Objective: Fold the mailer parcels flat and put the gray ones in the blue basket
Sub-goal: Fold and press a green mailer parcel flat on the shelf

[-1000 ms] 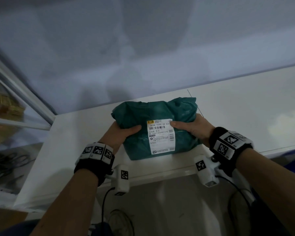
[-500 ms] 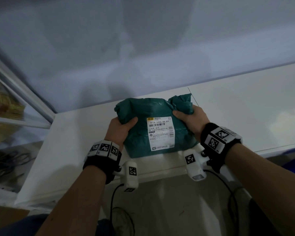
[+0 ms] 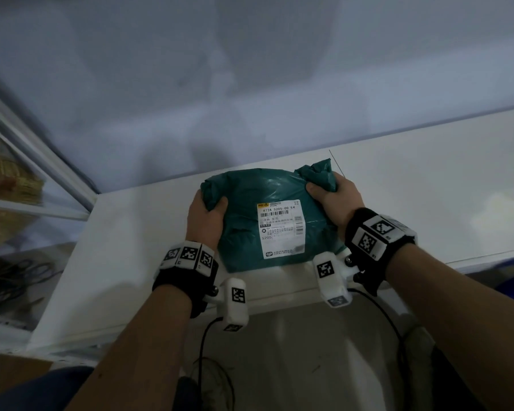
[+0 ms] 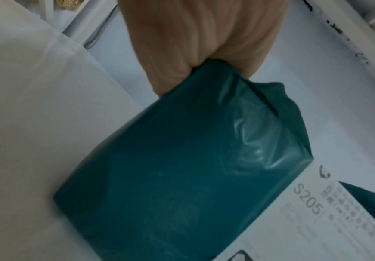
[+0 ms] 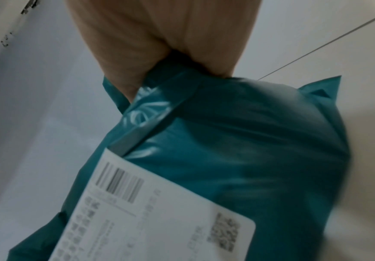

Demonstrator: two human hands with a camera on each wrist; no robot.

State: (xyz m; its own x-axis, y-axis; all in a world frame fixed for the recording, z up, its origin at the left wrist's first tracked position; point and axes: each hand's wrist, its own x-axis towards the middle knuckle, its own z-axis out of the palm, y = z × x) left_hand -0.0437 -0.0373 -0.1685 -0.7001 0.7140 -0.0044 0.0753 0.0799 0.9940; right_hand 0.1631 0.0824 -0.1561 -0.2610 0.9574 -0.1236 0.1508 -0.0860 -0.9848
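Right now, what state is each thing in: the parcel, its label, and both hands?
Teal mailer parcel: bulging, not flat, resting on the white table, far corners bunched.
Shipping label: stuck on the top face, facing up.
Left hand: grips the far left corner.
Right hand: grips the far right corner.

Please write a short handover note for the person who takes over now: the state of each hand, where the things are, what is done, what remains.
Left hand: grips the far left corner of the teal mailer parcel.
Right hand: grips the bunched far right corner.
The parcel lies on the white table, shipping label facing up, still puffy.
Done: both far corners gathered.
Left: fold it flat. It is teal, not gray, so it likely stays out of the blue basket, which cannot be clearly made out here. No gray parcels in view.
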